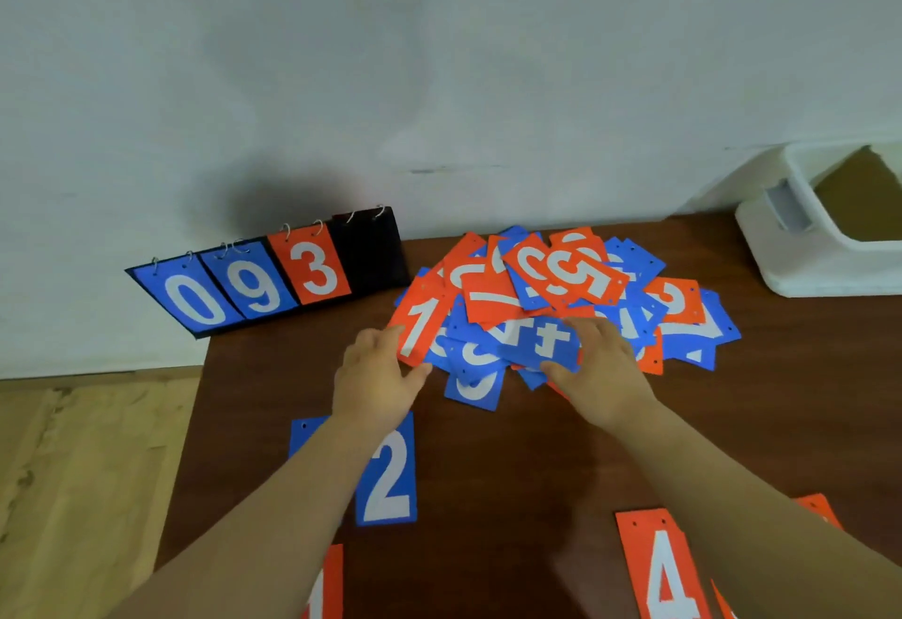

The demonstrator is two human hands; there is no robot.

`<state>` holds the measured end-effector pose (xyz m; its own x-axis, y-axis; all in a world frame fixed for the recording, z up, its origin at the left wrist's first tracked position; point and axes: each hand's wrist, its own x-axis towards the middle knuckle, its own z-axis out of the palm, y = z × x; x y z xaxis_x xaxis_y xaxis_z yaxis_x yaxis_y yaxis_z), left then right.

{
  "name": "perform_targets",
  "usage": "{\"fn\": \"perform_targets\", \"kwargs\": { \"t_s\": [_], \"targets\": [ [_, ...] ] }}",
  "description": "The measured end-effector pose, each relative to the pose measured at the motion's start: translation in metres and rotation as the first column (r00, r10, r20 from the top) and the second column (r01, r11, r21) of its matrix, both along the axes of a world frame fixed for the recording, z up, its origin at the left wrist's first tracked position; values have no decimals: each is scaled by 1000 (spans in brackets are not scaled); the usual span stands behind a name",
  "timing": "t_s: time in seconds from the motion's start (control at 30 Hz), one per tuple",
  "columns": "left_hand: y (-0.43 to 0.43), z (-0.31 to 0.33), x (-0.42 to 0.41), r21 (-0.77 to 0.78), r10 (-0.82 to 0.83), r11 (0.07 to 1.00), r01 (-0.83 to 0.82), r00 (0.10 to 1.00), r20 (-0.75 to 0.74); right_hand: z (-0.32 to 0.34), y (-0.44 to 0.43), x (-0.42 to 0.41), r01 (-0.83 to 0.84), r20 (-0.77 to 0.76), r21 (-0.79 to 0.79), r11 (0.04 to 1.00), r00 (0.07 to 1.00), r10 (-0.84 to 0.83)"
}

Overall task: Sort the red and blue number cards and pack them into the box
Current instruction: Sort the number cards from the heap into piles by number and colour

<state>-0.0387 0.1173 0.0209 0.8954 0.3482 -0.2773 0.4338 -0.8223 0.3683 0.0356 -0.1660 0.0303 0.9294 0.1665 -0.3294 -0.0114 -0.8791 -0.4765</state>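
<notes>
Both hands are at the near edge of the card pile [551, 296] in the middle of the desk [512, 472]. The left hand [378, 374], fingers extended, touches a red 1 [419, 329]. The right hand [601, 369] pinches a blue 4 [539, 344]. A blue 2 [389, 477] and a red 4 [664, 569] lie nearer. The white box [800, 257] sits far right.

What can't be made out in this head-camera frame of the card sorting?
Head view:
- Box: cut off by the right edge; inside mostly unseen.
- Pile: lower cards covered by upper ones, digits unreadable.
- Blue card beside the blue 2: number hidden under the left forearm.
- Red cards behind the red 4: covered by the right forearm.
- Left hand and right hand: at the pile, whether fingers pinch cards is unclear.
</notes>
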Motion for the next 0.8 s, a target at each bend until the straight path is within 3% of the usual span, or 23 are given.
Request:
{"fn": "perform_targets", "kwargs": {
  "t_s": [0.33, 0.53, 0.8],
  "targets": [
    [27, -43, 59, -50, 30, 998, -37, 991, -131, -18, 28, 82, 147, -2, -156, 977, 989, -150],
    [22, -62, 69, 5, -6, 1000, 7, 986, -164, -42, 18, 131, 212, -28, -234, 949, 974, -224],
    [31, -65, 66, -170, 62, 982, -79, 993, -99, -59, 3, 155, 180, -65, -422, 889, 972, -227]
  ]
}}
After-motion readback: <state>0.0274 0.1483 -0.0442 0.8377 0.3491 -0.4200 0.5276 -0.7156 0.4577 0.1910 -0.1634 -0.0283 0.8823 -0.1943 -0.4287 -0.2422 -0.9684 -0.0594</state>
